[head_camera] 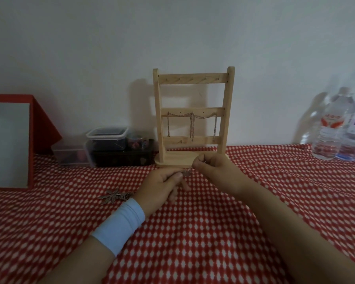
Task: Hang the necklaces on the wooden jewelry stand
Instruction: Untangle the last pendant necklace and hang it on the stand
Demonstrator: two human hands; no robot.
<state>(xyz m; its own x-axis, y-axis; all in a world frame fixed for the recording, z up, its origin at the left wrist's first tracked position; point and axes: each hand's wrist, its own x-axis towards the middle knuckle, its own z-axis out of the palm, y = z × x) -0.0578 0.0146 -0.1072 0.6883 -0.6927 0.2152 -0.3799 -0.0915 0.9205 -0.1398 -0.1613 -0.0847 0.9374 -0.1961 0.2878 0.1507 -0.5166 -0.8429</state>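
Note:
The wooden jewelry stand [193, 115] stands upright against the wall, with three hook bars. Silver chains [192, 125] hang from its middle bar. Just in front of the stand's base, my left hand [162, 187] and my right hand [211, 167] both pinch a thin silver necklace [186, 172], a short bit of which shows between the fingers. Another silver piece with a leaf-shaped pendant [114, 196] lies on the cloth left of my left wrist, which wears a white band.
A red-and-white patterned cloth [213, 222] covers the table. Plastic containers [107, 138] and a dark box [121, 156] sit left of the stand. A red-framed board [10, 140] leans at far left. Clear water bottles [334, 128] stand at right.

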